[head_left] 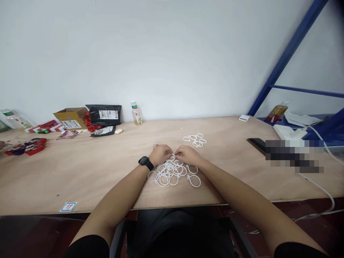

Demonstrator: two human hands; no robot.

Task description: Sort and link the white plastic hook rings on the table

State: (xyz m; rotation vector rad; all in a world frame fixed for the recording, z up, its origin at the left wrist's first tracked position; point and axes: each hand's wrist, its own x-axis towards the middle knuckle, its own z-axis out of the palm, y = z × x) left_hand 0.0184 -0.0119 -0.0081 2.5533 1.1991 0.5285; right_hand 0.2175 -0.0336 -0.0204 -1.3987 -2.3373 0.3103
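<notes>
My left hand (160, 154), with a black watch on the wrist, and my right hand (186, 154) meet over the table, fingers pinched on either side of one white ring (172, 157). Just below them lies a pile of white rings (164, 179), several overlapping. Two more rings rest at the pile's right, one of them a loose ring (194, 181) near my right forearm. Beyond my right hand is a smaller group of white rings (197, 144). Each ring has a small clasp or knob.
On the wooden table (107, 172) stand a bottle (136, 114), an open cardboard box (71, 120) and black packages (105, 115) at the back left. Red items (34, 146) lie far left. A phone (256, 145), white charger (244, 118) and cables are at right.
</notes>
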